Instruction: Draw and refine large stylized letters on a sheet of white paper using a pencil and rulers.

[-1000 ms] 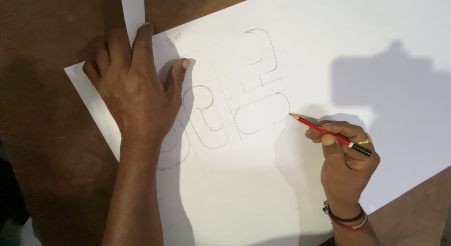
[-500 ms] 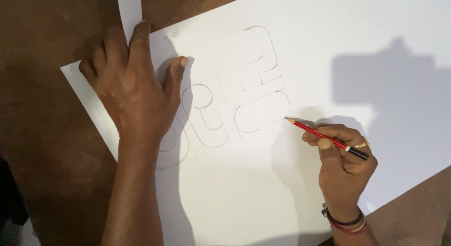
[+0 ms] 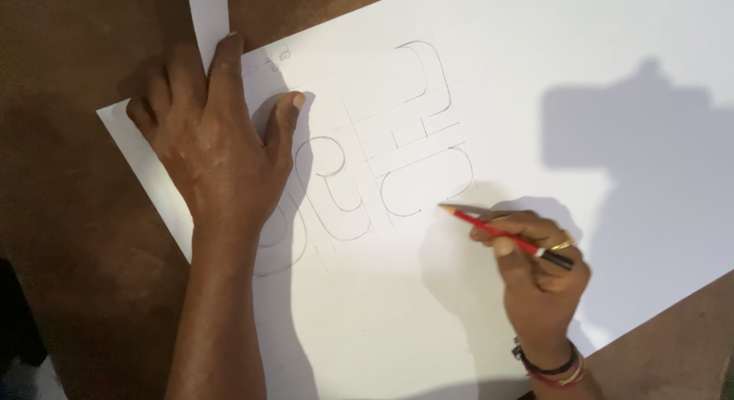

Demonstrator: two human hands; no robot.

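A brown tabletop (image 3: 69,217) carries a large white paper sheet (image 3: 612,87) with pencilled outline letters (image 3: 397,140). I see my left hand (image 3: 218,152) spread flat, palm down on the sheet left of the letters, holding nothing. My right hand (image 3: 535,270) pinches a red pencil (image 3: 501,233); over the last second its tip has crept closer to the letters' lower curve, so the line-work is continuing.

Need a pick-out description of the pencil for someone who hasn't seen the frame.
Start at the large white sheet of paper covering most of the brown table. At its lower middle, the right hand holds the red pencil, tip toward the drawn outlines. It is the only red, slender thing on the sheet.
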